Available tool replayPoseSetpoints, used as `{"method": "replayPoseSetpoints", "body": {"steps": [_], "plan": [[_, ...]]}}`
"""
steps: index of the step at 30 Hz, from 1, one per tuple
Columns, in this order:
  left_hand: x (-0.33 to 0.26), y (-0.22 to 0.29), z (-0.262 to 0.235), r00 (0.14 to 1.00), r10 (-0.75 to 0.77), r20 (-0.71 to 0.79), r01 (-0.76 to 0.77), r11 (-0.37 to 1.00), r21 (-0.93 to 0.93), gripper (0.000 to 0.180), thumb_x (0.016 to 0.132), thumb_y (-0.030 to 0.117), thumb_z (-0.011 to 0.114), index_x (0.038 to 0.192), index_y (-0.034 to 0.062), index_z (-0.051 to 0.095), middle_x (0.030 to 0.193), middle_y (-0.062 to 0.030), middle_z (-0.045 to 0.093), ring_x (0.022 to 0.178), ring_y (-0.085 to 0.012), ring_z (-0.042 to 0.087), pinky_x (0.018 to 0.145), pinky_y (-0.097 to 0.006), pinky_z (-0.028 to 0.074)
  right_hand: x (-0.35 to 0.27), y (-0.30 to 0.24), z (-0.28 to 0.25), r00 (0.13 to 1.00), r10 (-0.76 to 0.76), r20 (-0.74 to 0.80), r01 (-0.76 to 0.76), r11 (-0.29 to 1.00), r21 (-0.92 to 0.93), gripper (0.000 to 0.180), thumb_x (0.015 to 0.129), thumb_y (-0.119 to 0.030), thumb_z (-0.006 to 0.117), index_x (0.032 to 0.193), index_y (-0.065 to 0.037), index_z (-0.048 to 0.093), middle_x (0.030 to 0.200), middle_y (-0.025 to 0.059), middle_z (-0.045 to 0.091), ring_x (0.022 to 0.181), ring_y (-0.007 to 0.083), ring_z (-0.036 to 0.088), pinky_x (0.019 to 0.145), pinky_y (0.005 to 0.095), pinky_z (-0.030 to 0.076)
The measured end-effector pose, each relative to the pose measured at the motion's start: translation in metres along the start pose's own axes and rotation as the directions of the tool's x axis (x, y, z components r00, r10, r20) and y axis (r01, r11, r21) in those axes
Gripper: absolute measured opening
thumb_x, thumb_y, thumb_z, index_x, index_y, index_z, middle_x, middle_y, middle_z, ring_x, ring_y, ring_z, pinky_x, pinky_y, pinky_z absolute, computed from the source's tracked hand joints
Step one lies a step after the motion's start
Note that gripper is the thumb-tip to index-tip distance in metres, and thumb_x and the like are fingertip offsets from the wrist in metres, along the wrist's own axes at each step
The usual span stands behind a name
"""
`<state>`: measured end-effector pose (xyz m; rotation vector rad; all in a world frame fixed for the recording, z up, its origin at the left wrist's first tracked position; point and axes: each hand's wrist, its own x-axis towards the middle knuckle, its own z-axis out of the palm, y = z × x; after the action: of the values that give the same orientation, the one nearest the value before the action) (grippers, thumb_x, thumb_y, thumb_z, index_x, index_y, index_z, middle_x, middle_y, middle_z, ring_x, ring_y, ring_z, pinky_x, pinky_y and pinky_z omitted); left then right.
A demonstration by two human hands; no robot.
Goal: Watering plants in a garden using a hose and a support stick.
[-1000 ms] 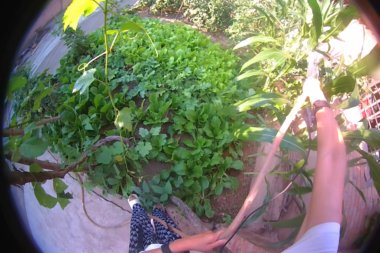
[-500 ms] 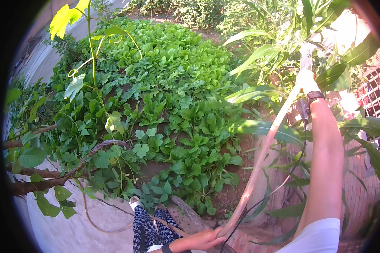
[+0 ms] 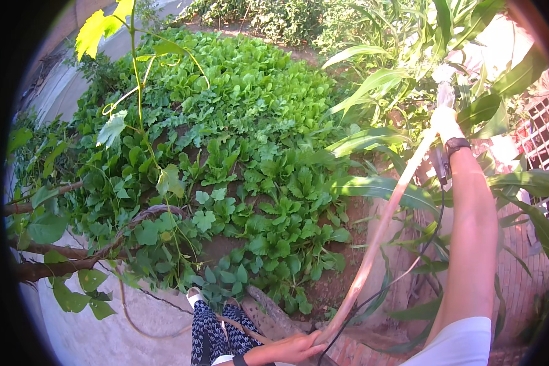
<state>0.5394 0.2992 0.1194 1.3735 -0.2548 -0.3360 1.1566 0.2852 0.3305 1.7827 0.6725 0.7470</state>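
Note:
A pale, translucent hose [image 3: 381, 229] runs up and to the right between my two hands. My right hand [image 3: 445, 124], arm stretched far forward, is closed around its upper end among long corn-like leaves. Just beyond that fist is a whitish, glassy blur [image 3: 444, 91] that looks like water coming out. Low in the view, my left hand [image 3: 291, 349] is wrapped round the hose near my waist. A thin dark cable [image 3: 432, 235] hangs beside the hose from a small dark piece [image 3: 439, 161] by my right wrist.
A bed of leafy green vegetables [image 3: 256, 116] fills the middle. Tall long-leaved plants [image 3: 378, 140] crowd my right arm. A woody vine [image 3: 73, 265] crosses at left, with a climbing shoot [image 3: 138, 91] nearby. Brick paving [image 3: 524, 262] and a lattice [image 3: 546, 131] lie right.
My right hand has shifted very slightly downward with the hose end, and the whitish blur beyond it shows longer. My left hand keeps its hold.

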Motion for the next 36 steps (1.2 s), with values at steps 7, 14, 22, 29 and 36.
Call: {"method": "replayPoseSetpoints", "body": {"steps": [7, 14, 22, 29, 36], "plan": [[-0.002, -0.001, -0.001, 1.0, -0.024, 0.006, 0.024, 1.0, 0.015, 0.041, 0.085, 0.033, 0.039, 0.111, 0.0019, 0.033, 0.069, -0.0187, 0.05, 0.061, -0.0308, 0.052, 0.055, -0.035, 0.041, -0.001, -0.003, -0.006, 0.997, 0.037, 0.067, -0.043, 0.995, 0.086, 0.012, 0.065, -0.021, 0.055, 0.067, -0.014, 0.064, 0.065, 0.0025, 0.06, 0.061, 0.0161, 0.059, 0.045, 0.031, 0.044], [-0.012, 0.024, -0.001, 0.984, 0.094, -0.154, -0.108, 0.991, -0.083, 0.034, 0.084, 0.03, 0.042, 0.102, 0.0007, 0.042, 0.069, -0.0187, 0.053, 0.062, -0.0292, 0.053, 0.053, -0.036, 0.041, 0.003, -0.016, -0.003, 0.995, 0.046, 0.092, -0.057, 0.992, 0.115, 0.014, 0.068, -0.021, 0.052, 0.071, -0.015, 0.064, 0.068, 0.0015, 0.061, 0.063, 0.0156, 0.059, 0.043, 0.0316, 0.042], [-0.013, 0.02, 0.002, 0.981, 0.104, -0.166, -0.118, 0.99, -0.074, 0.033, 0.083, 0.029, 0.042, 0.102, 0.0012, 0.042, 0.071, -0.0178, 0.052, 0.063, -0.0289, 0.053, 0.055, -0.036, 0.041, -0.024, -0.013, -0.054, 0.999, -0.022, -0.037, 0.024, 0.999, 0.035, 0.008, 0.058, -0.022, 0.061, 0.062, -0.016, 0.064, 0.059, 0.001, 0.058, 0.056, 0.0149, 0.058, 0.043, 0.0272, 0.043], [-0.004, -0.005, 0.005, 0.996, 0.051, -0.076, -0.05, 0.999, 0.015, 0.039, 0.085, 0.033, 0.04, 0.108, 0.0017, 0.035, 0.062, -0.0169, 0.049, 0.055, -0.0312, 0.051, 0.051, -0.036, 0.04, -0.02, -0.01, -0.043, 0.998, -0.05, -0.037, 0.051, 0.998, 0.027, 0.008, 0.061, -0.021, 0.059, 0.062, -0.015, 0.064, 0.059, 0.002, 0.058, 0.055, 0.0155, 0.058, 0.041, 0.029, 0.042], [-0.003, -0.002, 0.002, 1.0, -0.025, -0.008, 0.025, 0.999, 0.021, 0.038, 0.085, 0.032, 0.04, 0.107, 0.0021, 0.034, 0.06, -0.0172, 0.049, 0.054, -0.0313, 0.051, 0.05, -0.036, 0.04, -0.015, -0.005, -0.018, 0.999, -0.035, -0.021, 0.036, 0.998, 0.056, 0.01, 0.065, -0.019, 0.054, 0.064, -0.014, 0.063, 0.059, 0.0023, 0.058, 0.053, 0.0164, 0.057, 0.037, 0.0307, 0.04]]}}
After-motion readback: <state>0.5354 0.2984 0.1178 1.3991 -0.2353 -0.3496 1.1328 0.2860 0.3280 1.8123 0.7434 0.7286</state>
